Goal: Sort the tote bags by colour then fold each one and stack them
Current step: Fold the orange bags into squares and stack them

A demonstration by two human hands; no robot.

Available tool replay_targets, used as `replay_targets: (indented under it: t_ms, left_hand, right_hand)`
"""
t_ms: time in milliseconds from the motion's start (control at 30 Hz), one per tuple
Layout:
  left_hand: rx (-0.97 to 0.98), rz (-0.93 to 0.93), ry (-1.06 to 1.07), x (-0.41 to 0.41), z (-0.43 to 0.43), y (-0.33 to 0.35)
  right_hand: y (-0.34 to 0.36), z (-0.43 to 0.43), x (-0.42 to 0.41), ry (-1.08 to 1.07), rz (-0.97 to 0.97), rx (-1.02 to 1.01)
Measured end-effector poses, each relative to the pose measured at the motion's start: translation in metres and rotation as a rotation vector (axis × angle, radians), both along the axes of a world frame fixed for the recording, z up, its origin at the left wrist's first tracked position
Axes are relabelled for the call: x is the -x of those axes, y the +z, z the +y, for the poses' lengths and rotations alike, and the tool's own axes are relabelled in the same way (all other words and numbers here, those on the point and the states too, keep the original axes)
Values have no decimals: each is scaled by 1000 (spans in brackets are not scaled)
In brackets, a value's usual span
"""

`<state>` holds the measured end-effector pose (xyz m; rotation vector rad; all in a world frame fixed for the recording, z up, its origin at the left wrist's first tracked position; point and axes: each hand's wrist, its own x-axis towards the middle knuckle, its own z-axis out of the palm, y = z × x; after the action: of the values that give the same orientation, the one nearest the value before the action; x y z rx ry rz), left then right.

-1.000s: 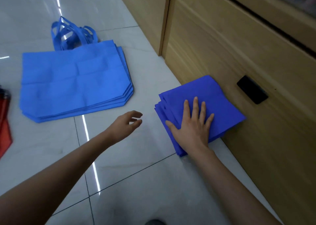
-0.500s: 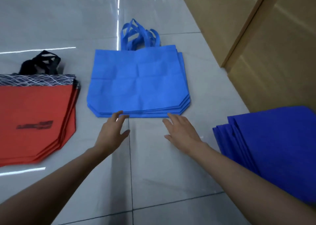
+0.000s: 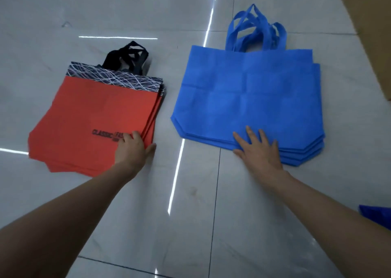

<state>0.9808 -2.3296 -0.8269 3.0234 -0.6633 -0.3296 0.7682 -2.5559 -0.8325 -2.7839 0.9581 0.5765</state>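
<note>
A pile of red tote bags (image 3: 95, 117) with black handles and a patterned top band lies on the floor at the left. To its right lies a pile of light blue tote bags (image 3: 249, 96), handles pointing away from me. My left hand (image 3: 133, 148) rests on the red pile's near right corner, fingers on top and thumb beside the edge. My right hand (image 3: 258, 148) lies flat, fingers spread, on the near edge of the light blue pile. A corner of the folded dark blue bags (image 3: 376, 216) shows at the right edge.
Everything lies on a glossy grey tiled floor (image 3: 190, 203) with bright light streaks. A wooden cabinet front (image 3: 372, 24) runs along the far right. Bare floor separates the two piles and stretches in front of them.
The view swung left, away from the folded dark blue stack. My left hand moved from the blue pile to the red pile's corner. My right hand slid onto the blue pile's near edge.
</note>
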Motion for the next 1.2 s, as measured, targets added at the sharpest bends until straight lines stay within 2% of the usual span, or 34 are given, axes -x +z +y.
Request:
replay_targets:
  t_ms: [233,300,367,433,500,567,633,667,733,800,933,1000,1067,1133,1200]
  left_hand:
    - [-202,-122,-92,-7,-20,-12]
    - [-226,-137,-103,-6,-17,-9]
    - [-177,-65,-94,2,-16,0]
    - [-62,39,-57,21,-11,14]
    - [44,125,-50,53,-5,29]
    - [128,180,-62,93,6,42]
    - [213,238,-54,130,18,49]
    - [245,268,-53,146,24,51]
    - [277,311,-81,174,36,49]
    - [311,345,-150,195,49,46]
    - [333,561,-414,204,90,33]
    - [275,436,-467,188,116,19]
    - [239,266,-348,168,141,9]
    - [315,118,-56,150,163,10]
    - [406,160,311,132,181,11]
  right_hand:
    - [-2,-6,-12,-56,-5,21]
    - [1,1,-14,-53,19,102]
    - [6,19,-14,-35,-1,168]
    - [8,49,-8,-37,-151,141]
    - [11,82,3,-77,-394,-12]
    - [19,109,14,-228,-588,-420]
    - [35,130,22,-457,-621,-915]
    - [41,136,24,-534,-590,-1059]
    - [47,147,27,-631,-528,-1216]
    - [44,161,29,-665,-546,-1273]
    - [29,180,38,-701,-674,-1044]
    - [21,180,51,-679,-713,-1008]
    - [21,175,68,-637,-725,-988]
    - [24,169,84,-602,-744,-994]
    - [28,165,95,-564,-775,-1026]
